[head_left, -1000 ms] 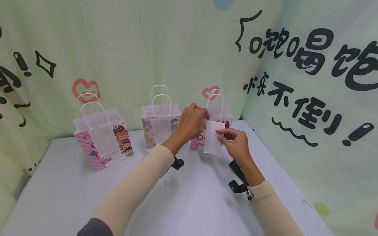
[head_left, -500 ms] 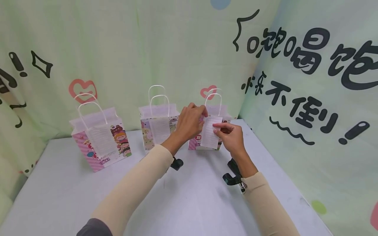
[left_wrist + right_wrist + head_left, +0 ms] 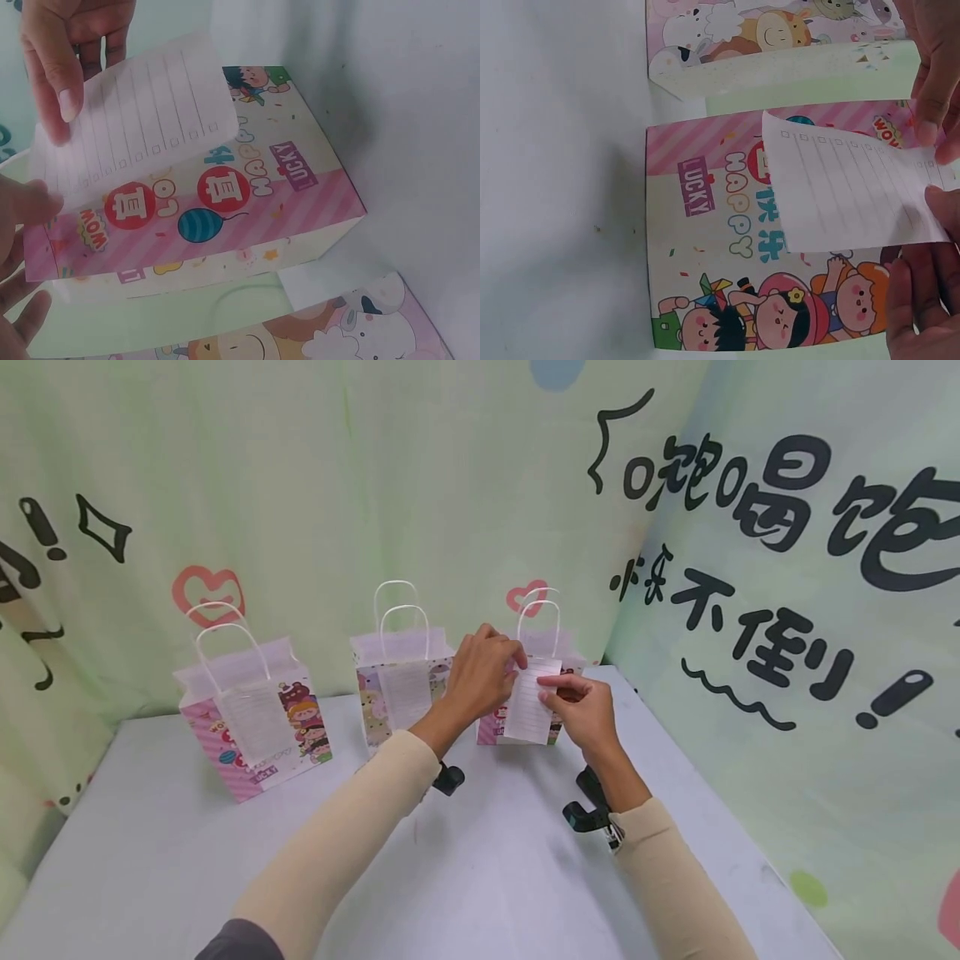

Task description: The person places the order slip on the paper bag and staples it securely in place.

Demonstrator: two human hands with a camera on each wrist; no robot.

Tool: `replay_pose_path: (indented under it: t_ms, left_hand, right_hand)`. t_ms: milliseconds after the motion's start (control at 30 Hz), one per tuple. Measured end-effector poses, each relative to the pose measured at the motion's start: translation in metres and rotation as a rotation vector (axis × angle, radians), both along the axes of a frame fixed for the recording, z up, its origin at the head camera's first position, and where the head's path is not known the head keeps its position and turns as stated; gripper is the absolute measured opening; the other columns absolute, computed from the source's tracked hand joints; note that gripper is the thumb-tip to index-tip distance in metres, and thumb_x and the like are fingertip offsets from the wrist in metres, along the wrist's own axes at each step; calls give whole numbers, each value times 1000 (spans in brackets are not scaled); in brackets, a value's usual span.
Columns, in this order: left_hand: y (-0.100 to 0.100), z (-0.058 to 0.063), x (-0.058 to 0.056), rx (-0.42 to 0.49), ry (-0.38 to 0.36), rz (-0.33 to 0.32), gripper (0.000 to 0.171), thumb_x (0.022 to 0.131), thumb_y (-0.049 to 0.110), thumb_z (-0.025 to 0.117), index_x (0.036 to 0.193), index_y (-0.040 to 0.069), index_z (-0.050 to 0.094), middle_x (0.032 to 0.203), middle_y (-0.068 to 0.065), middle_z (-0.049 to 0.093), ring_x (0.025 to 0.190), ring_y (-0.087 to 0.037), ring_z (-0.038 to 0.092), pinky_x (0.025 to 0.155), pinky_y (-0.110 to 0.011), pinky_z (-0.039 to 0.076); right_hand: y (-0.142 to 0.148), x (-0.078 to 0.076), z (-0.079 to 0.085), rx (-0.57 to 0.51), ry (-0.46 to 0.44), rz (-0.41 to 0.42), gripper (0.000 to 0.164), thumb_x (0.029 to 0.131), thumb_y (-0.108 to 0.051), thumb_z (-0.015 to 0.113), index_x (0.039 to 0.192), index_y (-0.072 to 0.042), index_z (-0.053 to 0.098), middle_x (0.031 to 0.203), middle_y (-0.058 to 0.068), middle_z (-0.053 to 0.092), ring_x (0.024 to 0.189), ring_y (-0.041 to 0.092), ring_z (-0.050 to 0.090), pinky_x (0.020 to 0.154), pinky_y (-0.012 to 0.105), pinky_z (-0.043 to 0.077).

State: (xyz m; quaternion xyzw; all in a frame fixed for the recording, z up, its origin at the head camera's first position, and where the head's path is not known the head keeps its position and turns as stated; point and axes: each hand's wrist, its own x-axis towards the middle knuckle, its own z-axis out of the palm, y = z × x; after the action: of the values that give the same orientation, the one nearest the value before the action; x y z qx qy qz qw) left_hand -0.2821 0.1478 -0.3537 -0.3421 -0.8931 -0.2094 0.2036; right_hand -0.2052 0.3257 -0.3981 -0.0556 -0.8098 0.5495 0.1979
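Observation:
A white lined checklist sheet (image 3: 529, 714) with a column of small boxes lies over the front of the right-hand paper gift bag (image 3: 705, 292). My left hand (image 3: 486, 675) pinches the sheet's upper left corner by the bag's top edge. On the sheet's right side, my right hand (image 3: 583, 706) grips it between thumb and fingers. Both wrist views show the sheet's lower end standing a little off the printed bag front. The bag is upright, with white handles (image 3: 555, 622) rising above the hands. Part of its print is hidden behind the sheet.
To the left stand a middle gift bag (image 3: 372, 697) with animal print and a left gift bag (image 3: 217, 752), each with a similar lined sheet (image 3: 255, 722) on its front. All are on a white table (image 3: 480, 877) before a printed curtain (image 3: 300, 485).
The sheet has moved left and up, from hanging at an angle before the bag to lying over its front. My right hand moved left with it; the left hand stayed almost still.

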Motion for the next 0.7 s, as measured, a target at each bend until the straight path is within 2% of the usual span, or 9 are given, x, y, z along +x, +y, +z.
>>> replay_pose_path:
  t_ms: [100,267,500,700]
  left_hand:
    - [1,0,-1,-9,20,5,11,95,20,77,104,23,82,113,2,81,112,-20,58,91,-34,50]
    - [1,0,-1,-9,12,10,12,95,20,77,104,23,83,110,2,81,111,-20,58,91,-34,49]
    - [1,-2,-1,-3,21,6,11,95,19,77,104,22,83,109,2,82,110,-20,58,89,-34,50]
    - [3,-1,0,9,9,0,10,94,18,77,102,22,83,110,2,82,110,-20,58,89,-34,49]
  right_hand:
    - [-1,0,1,11,19,6,23,97,-12,78,119,-6,80,121,16,71,100,28,71,84,20,61]
    - [-4,1,0,30,35,8,24,96,-10,78,120,-4,80,121,18,72,98,23,69,81,16,58]
    - [-7,6,-2,62,103,9,20,95,-10,80,114,-4,82,116,17,73,93,27,67,78,18,58]
    - [-6,7,-4,86,131,-10,19,95,-10,80,113,-4,82,115,18,74,92,24,65,76,18,57]
